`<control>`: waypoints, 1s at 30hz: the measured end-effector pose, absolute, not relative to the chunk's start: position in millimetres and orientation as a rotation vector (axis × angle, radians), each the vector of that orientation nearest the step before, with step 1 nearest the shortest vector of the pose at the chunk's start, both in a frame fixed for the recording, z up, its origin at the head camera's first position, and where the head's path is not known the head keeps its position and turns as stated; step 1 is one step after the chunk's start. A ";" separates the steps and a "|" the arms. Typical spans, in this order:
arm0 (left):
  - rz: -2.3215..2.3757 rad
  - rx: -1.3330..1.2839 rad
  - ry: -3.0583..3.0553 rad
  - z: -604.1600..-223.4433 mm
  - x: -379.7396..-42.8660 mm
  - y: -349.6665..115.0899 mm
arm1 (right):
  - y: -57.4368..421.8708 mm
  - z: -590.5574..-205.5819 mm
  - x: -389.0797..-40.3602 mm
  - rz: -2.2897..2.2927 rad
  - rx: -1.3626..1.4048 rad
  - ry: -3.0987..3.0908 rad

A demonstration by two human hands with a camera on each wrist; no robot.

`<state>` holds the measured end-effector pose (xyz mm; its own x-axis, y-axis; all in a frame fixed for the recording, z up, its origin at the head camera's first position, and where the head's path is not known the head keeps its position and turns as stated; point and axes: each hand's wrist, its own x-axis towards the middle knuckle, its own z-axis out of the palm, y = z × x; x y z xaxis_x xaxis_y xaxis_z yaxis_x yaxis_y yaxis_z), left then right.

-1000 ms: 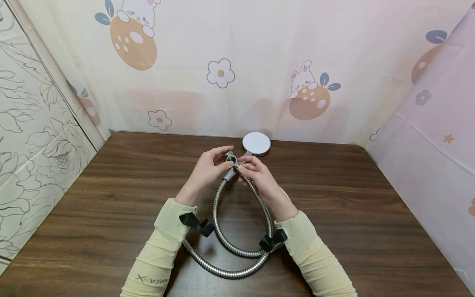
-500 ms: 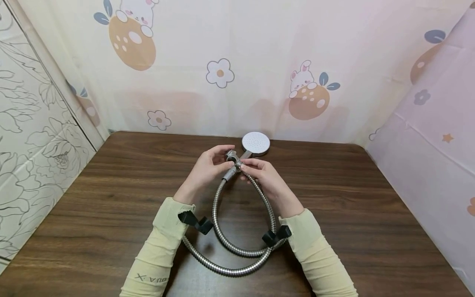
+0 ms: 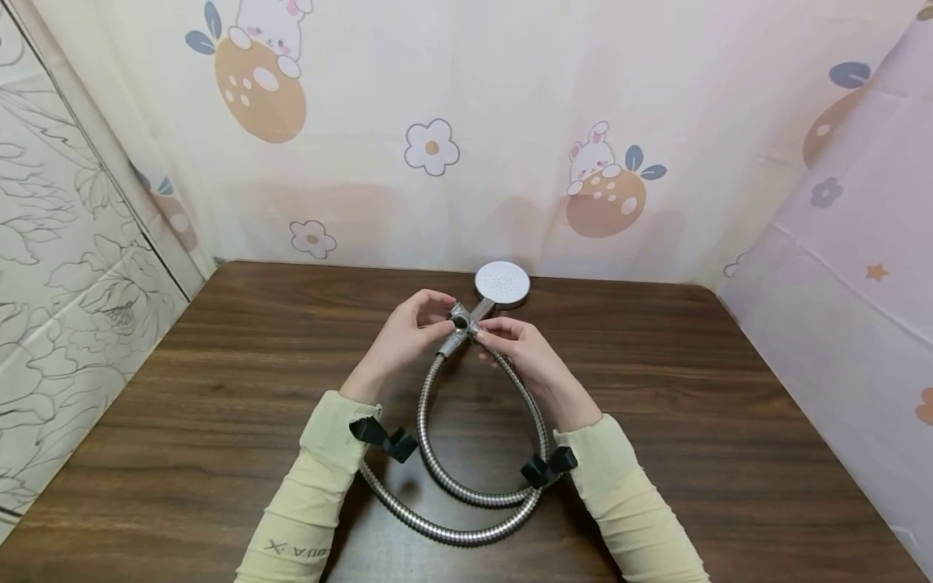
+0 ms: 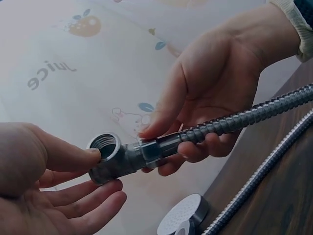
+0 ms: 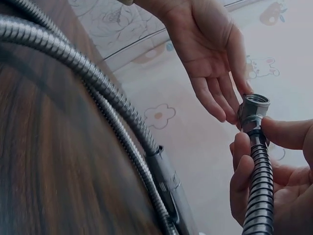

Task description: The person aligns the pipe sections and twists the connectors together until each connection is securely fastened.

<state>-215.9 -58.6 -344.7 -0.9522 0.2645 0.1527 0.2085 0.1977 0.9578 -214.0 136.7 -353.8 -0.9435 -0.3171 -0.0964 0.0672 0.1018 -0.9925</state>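
My left hand (image 3: 402, 336) pinches a silver threaded metal fitting (image 4: 128, 161) between thumb and fingers. Its round, internally threaded opening faces up in both wrist views. The end nut (image 4: 150, 152) of a ribbed metal shower hose (image 4: 225, 122) meets the fitting's other end. Around that nut and the hose just behind it, my right hand (image 3: 526, 355) curls its thumb and fingers. Both hands are close together above the table's far half. Behind them lies a shower head (image 3: 503, 282) with a white face, its grey handle (image 5: 168, 183) joined to the hose's other end.
Loops of the hose rest on the dark wood table (image 3: 670, 405), between and below the forearms. A printed curtain (image 3: 510, 186) hangs right behind the far table edge. Black wrist mounts (image 3: 382, 437) sit near the hose.
The fitting has come slightly down and right, and its opening shows more clearly. My right hand and forearm have shifted a little right, carrying the hose along. The shower head stays put.
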 end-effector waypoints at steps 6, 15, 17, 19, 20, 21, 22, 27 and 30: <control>1.832 0.500 2.492 -348.7 -215.7 -53.0 | 144.9 -358.9 -212.4 -1.892 -0.214 2.147; 1.749 0.480 2.556 -356.8 -216.5 -46.5 | 157.5 -366.3 -211.5 -1.687 -0.205 2.310; 1.709 0.468 2.586 -358.6 -215.8 -45.2 | 159.2 -368.3 -211.4 -1.664 -0.209 2.319; 1.668 0.467 2.626 -360.5 -215.0 -43.0 | 160.6 -369.8 -211.1 -1.656 -0.221 2.320; 1.648 0.472 2.651 -361.8 -214.9 -41.7 | 161.4 -370.5 -210.7 -1.652 -0.223 2.323; 1.628 0.481 2.680 -362.9 -214.6 -40.3 | 162.0 -370.7 -210.2 -1.651 -0.224 2.323; 1.612 0.486 2.704 -364.1 -214.5 -38.9 | 162.6 -370.8 -209.7 -1.648 -0.223 2.322; 1.526 0.544 2.811 -371.7 -215.2 -32.2 | 165.3 -373.0 -210.0 -1.579 -0.226 2.343; 1.464 0.545 2.847 -373.5 -213.9 -29.8 | 166.7 -374.9 -211.7 -1.515 -0.227 2.368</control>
